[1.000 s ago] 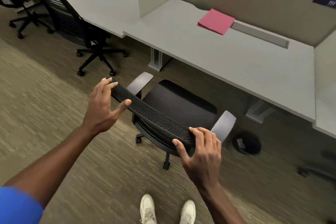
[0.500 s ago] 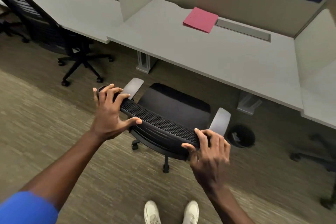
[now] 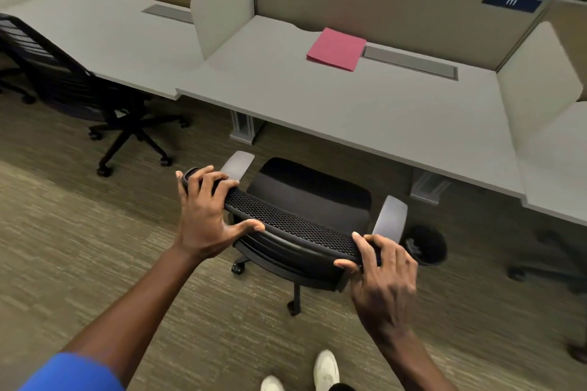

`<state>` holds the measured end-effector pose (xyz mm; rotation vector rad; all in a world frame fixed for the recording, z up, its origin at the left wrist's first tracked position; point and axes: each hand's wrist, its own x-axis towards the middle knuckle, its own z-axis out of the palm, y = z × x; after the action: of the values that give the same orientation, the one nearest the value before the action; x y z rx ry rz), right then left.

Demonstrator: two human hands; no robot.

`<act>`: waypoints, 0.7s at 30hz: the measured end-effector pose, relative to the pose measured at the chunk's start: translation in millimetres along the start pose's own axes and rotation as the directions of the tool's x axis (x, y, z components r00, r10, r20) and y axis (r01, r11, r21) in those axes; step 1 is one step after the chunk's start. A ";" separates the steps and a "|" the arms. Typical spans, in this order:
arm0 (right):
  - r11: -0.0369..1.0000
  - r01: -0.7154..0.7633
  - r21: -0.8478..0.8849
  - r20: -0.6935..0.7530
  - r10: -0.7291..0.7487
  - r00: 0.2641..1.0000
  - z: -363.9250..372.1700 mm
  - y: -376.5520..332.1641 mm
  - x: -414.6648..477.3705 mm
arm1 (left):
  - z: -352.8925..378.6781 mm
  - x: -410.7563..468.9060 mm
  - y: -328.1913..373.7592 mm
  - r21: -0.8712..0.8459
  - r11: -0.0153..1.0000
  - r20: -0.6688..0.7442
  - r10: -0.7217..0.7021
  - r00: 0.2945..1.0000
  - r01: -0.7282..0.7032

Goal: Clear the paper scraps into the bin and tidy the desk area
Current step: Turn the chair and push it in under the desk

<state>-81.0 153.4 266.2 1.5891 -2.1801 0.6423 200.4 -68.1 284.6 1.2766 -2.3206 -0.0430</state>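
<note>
Chair (image 3: pixel 305 200) sits just in front of the desk (image 3: pixel 349 124), seat facing the gap under it, not yet tucked in. Left hand (image 3: pixel 206 216) wraps the left end of the backrest's top edge, fingers over the front, thumb behind. Right hand (image 3: pixel 384 276) clamps the right end the same way. Good hold: top rail looks stiff, mesh below it will likely give, so push on the rail, not the mesh. It's on casters, so it should roll easily on the carpet (image 3: pixel 79 247) but may veer; two hands spread wide keep it straight. Armrests may catch the desk edge. Bin (image 3: pixel 425 244) stands on the floor just right of the chair, near the right armrest. Pink folder (image 3: pixel 336 47) lies flat at the back of the desk. No loose scraps visible on the desk.
</note>
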 end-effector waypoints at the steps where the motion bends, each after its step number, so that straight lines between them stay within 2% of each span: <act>1: 1.000 -0.004 -0.002 0.007 0.004 1.000 1.3 4.3 4.0 | 3.0 4.8 2.1 0.002 1.000 0.005 0.007 1.000 -0.007; 7: 0.998 -0.026 0.054 0.053 0.023 0.998 14.5 34.5 32.8 | 26.7 35.3 21.3 0.069 0.998 0.067 -0.015 0.998 0.010; 12: 0.992 -0.039 0.122 0.084 0.029 0.996 25.0 77.1 62.5 | 53.5 60.7 50.4 0.092 0.996 0.045 -0.021 0.999 0.017; 16: 0.988 -0.037 0.152 0.108 0.021 0.994 31.2 108.4 81.6 | 73.6 78.2 67.5 0.173 0.984 0.049 0.023 0.999 -0.031; 21: 0.982 -0.040 0.184 0.111 0.020 0.994 44.4 142.0 105.9 | 92.2 107.3 82.6 0.179 0.982 0.044 0.048 0.998 -0.055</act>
<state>-249.3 82.4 265.9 1.7247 -2.2841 0.8072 48.2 -126.3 267.3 1.3112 -2.4362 0.1636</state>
